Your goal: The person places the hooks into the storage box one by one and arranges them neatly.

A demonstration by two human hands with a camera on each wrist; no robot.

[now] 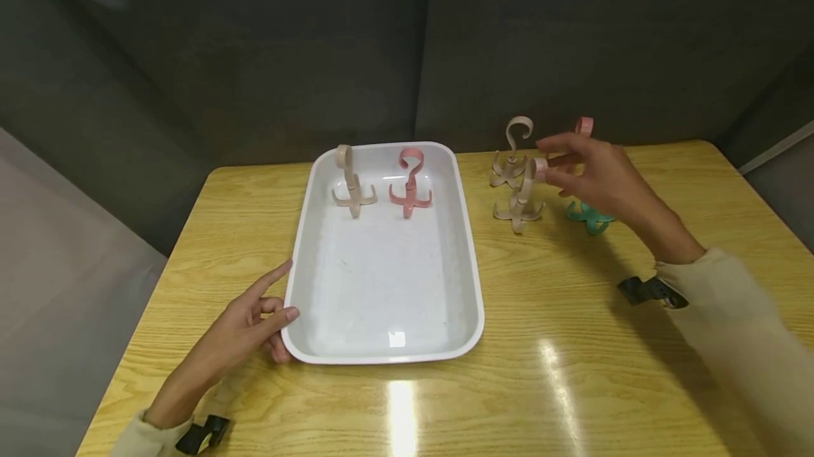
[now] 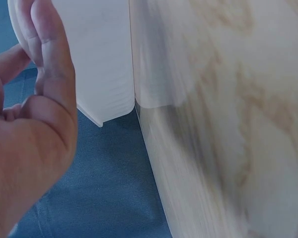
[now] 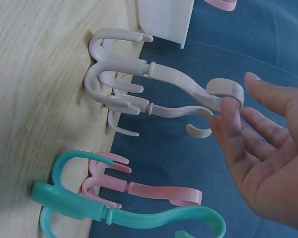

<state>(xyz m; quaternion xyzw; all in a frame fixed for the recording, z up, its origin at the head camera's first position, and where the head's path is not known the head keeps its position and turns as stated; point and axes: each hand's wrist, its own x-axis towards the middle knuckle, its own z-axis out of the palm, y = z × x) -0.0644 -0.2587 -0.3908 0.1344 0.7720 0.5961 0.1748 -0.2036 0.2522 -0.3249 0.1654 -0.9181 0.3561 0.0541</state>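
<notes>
A white rectangular tray (image 1: 384, 358) lies on the table. My left hand (image 1: 244, 326) holds its left rim, thumb over the edge and other fingers along the outer wall. Inside, at the far end, stand a beige rotating hook hanger (image 1: 354, 196) and a pink hook hanger (image 1: 410, 196). My right hand (image 1: 594, 171) is at the curved top of the nearer beige hook hanger (image 3: 164, 74). Its fingertips are right at the hook, with the thumb apart. Close behind stands another beige hook hanger (image 3: 171, 111). The left wrist view shows the tray's outer wall (image 2: 102, 54).
A green hook hanger (image 3: 139, 218) and a pink hook hanger (image 3: 154, 192) stand beside the right hand, partly hidden by it in the head view. Wood-grain table (image 1: 540, 386) surrounds the tray. A dark curtain (image 1: 318, 54) hangs behind the table's far edge.
</notes>
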